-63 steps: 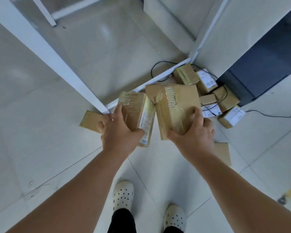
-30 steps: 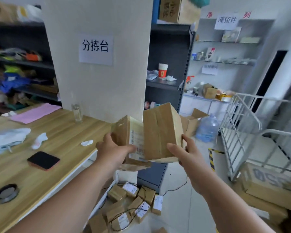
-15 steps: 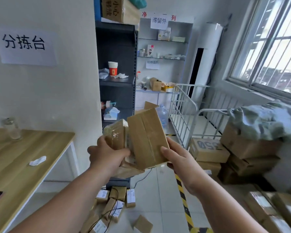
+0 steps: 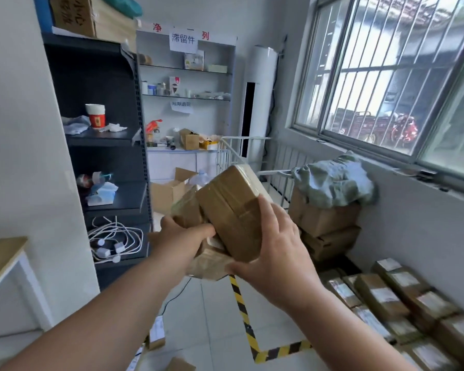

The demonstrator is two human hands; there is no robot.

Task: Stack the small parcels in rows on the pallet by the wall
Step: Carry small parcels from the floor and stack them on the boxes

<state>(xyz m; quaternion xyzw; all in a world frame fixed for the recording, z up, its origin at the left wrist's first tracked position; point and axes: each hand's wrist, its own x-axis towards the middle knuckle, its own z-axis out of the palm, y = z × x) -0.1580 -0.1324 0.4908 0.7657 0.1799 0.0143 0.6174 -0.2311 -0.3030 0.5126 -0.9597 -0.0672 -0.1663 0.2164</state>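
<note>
I carry small brown cardboard parcels at chest height in the middle of the head view. My right hand (image 4: 275, 253) grips a taped parcel (image 4: 231, 210) from the right side. My left hand (image 4: 180, 239) holds a second, plastic-wrapped parcel (image 4: 185, 210) and another under it (image 4: 209, 266), both partly hidden behind the first. Rows of labelled small parcels (image 4: 386, 298) lie low by the wall under the window at the lower right; the pallet beneath them is hidden.
A dark shelf unit (image 4: 105, 145) with cables stands to the left, beside a wooden table corner (image 4: 0, 253). Larger boxes (image 4: 324, 223) under a green cloth stack against the wall. Yellow-black tape (image 4: 247, 325) marks the floor. A white metal cart (image 4: 252, 162) stands behind. Loose parcels (image 4: 156, 336) lie on the floor.
The view swung up from the floor pile and turned right, from the table and shelves toward the window wall. Both hands kept their parcels and brought them close together.
</note>
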